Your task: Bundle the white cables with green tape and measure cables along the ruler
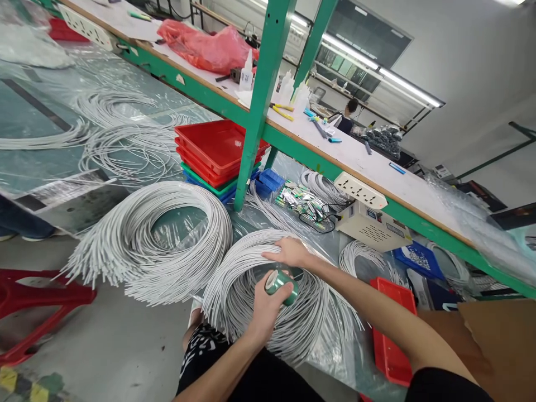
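My left hand (268, 307) is closed around a roll of green tape (281, 287), its pale core facing left. The roll is just above the near coil of grey-white cables (238, 268). My right hand (290, 252) grips the upper part of that coil, thumb toward the left; its other fingers are partly hidden. The coil lies on the plastic-covered bench at my lap, its loose ends fanning out on both sides. A second large coil of cables (209, 223) lies to the left, its cut ends pointing toward the lower left.
Stacked red trays (205, 146) stand beside a green post (260, 106). Beyond lie small connector parts (304, 202) and a beige electrical box (372, 228) under a raised shelf. A red tray (391, 352) is at right, a red stool (42, 301) at left. Another person sits far back.
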